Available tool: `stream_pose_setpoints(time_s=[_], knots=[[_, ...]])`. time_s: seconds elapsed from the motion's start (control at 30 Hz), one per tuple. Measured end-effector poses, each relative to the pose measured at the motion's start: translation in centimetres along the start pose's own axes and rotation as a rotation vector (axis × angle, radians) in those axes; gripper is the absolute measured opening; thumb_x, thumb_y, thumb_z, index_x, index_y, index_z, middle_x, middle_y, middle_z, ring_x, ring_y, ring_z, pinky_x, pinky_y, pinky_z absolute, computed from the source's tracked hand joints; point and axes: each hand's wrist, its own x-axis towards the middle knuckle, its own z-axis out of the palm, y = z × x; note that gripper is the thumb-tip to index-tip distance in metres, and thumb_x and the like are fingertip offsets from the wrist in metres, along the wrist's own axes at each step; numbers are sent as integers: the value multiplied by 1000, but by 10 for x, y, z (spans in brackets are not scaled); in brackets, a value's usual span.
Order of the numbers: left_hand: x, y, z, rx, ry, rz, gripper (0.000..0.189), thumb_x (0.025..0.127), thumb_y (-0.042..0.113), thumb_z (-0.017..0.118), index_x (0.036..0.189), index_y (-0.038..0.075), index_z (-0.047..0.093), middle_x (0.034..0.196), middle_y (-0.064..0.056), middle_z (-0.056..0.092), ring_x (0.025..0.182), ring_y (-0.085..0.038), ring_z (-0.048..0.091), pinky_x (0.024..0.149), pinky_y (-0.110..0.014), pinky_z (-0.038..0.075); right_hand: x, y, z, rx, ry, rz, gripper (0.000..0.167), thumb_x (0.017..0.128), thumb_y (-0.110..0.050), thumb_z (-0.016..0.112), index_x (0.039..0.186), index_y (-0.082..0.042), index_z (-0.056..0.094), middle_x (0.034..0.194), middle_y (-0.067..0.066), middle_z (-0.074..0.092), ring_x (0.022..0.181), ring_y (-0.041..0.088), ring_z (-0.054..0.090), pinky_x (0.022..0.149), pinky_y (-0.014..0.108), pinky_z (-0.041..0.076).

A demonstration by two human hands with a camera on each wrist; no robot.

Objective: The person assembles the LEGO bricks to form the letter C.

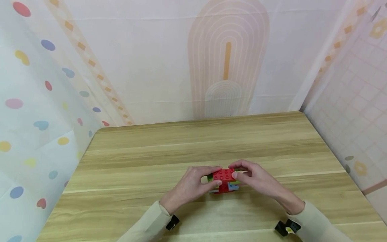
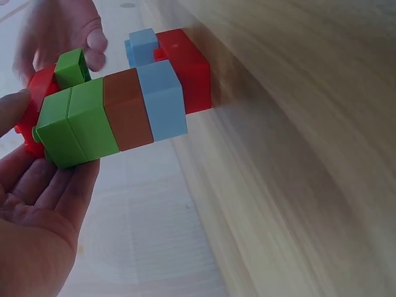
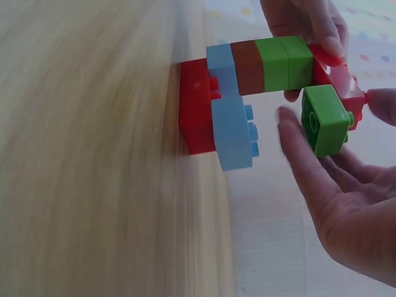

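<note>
Toy building bricks stand joined in a small structure on the wooden table. At its foot is a red base brick (image 3: 197, 108), with a light blue brick (image 3: 230, 133) jutting out on the right. On its left side rises a column of a light blue brick (image 2: 162, 99), a brown brick (image 2: 127, 108) and two green pieces (image 2: 93, 114). A red top brick (image 1: 223, 175) spans the upper end. My left hand (image 1: 193, 183) grips its left end between thumb and fingers. My right hand (image 1: 257, 178) holds its right end, fingers around a green brick (image 3: 328, 117) hanging beneath.
The wood-grain table (image 1: 145, 151) extends around the structure on all sides. A patterned cloth (image 1: 151, 67) hangs behind it, with dotted cloth (image 1: 45, 141) at the left and checked cloth at the right. Black wrist devices (image 1: 172, 222) sit at both sleeves.
</note>
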Motion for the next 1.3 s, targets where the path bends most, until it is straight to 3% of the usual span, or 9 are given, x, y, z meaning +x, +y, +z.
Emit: stream_pose_setpoints(time_s=[0.1,0.2,0.47,0.7,1.0,1.17,1.3], knots=[[-2,0,1,-5,-10,-7,49,91,36,68,129,7,62,121,-5,66,99,-6,63,79,-32,56,-4,1,-1,-91,9,-70,38,101,-26,54,131,-2,53,125,13,58,106,26,62,85,36,55],[-4,-1,1,-13,-28,-15,55,90,37,70,135,9,57,125,-3,64,108,-8,61,90,-32,52,-7,2,-2,-184,44,-128,38,99,-27,58,132,-9,54,127,8,60,112,24,59,93,37,51],[-9,-5,0,-45,-48,-12,63,87,30,74,143,13,48,135,2,56,118,-9,55,99,-32,46,-14,9,-7,-380,112,-258,53,86,-27,76,133,-14,55,131,-3,58,118,18,56,97,40,48],[-17,-8,-2,0,-60,-63,64,88,30,73,144,16,46,138,0,54,119,-14,55,99,-34,46,-17,14,-8,-496,143,-306,53,83,-25,79,131,-18,57,129,-7,59,116,15,56,94,41,49],[-20,-8,-4,24,-46,-65,59,89,20,72,143,18,48,128,4,57,112,-10,57,94,-31,49,-20,14,-9,-527,146,-277,44,85,-26,76,126,-21,60,120,-8,63,108,16,61,91,44,51],[-20,-9,-3,-42,-23,-84,59,90,16,71,143,14,46,125,1,59,110,-11,59,92,-25,49,-17,12,-9,-523,154,-282,38,88,-22,74,123,-16,62,118,-5,65,107,15,62,90,40,52],[-17,-11,-2,-107,14,-120,57,90,12,71,141,11,46,126,-4,60,110,-13,60,91,-25,50,-13,12,-10,-506,157,-254,35,92,-28,68,124,-14,62,119,-3,65,107,16,62,91,41,52]])
